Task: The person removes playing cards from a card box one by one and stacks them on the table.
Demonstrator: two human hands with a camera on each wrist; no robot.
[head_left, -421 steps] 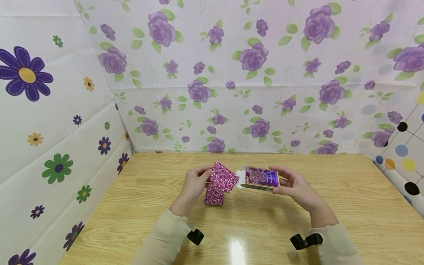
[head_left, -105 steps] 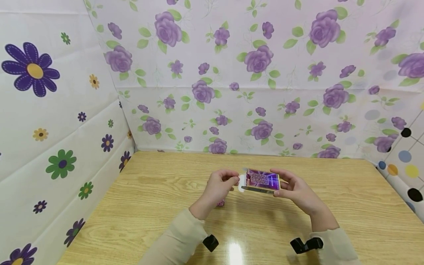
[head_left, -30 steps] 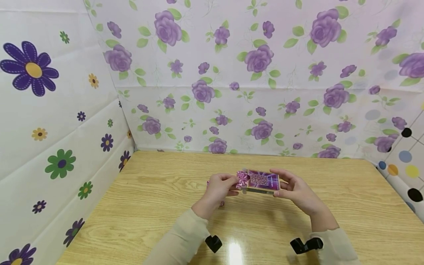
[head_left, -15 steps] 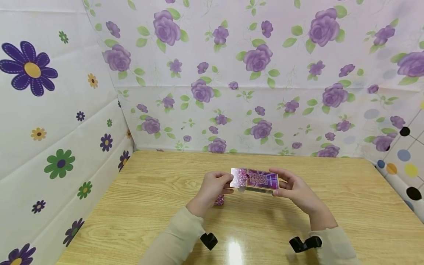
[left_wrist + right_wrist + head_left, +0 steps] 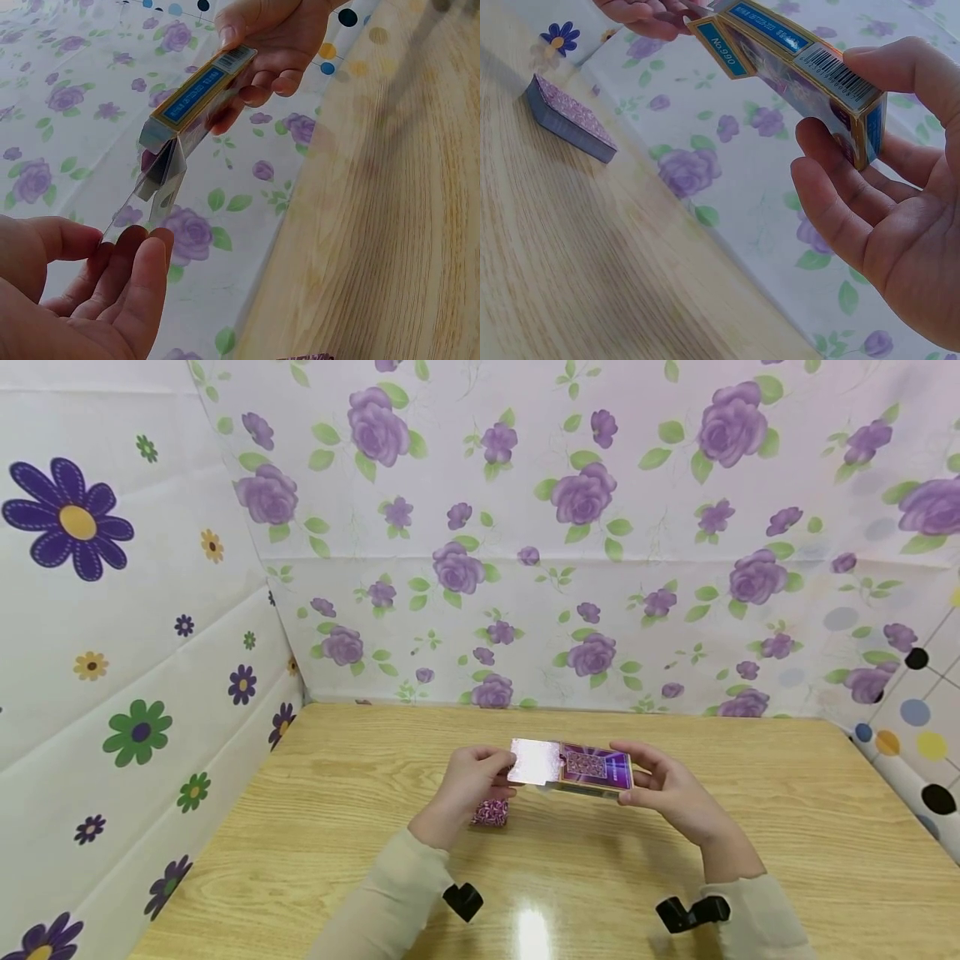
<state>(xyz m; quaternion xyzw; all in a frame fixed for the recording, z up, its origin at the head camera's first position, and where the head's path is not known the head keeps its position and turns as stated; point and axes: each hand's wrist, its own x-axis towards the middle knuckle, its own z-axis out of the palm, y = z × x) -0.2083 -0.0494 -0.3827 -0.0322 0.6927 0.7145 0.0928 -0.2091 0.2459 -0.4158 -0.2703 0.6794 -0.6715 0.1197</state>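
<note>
My right hand (image 5: 663,783) grips the right end of a purple card box (image 5: 600,768), held sideways above the table with its mouth facing left. Thumb and fingers of my left hand (image 5: 467,783) pinch the outer edge of a playing card (image 5: 534,762), which sticks out of that mouth and shines white with glare in the head view. Edge-on, the thin card (image 5: 129,201) shows in the left wrist view beside the box's unfolded flap (image 5: 171,191). A deck of pink-patterned playing cards (image 5: 574,116) lies on the table below my left hand, which partly covers it in the head view.
The wood-grain table (image 5: 337,793) runs back to a wall cloth (image 5: 525,560) with purple roses. Another flowered cloth (image 5: 150,652) hangs along the left side. Black wrist cameras (image 5: 463,902) are strapped over both sleeves.
Fourteen seconds ago my left hand held a card over the deck. It then reached the box mouth, and over the last second has drawn another card leftward. The right hand stays put.
</note>
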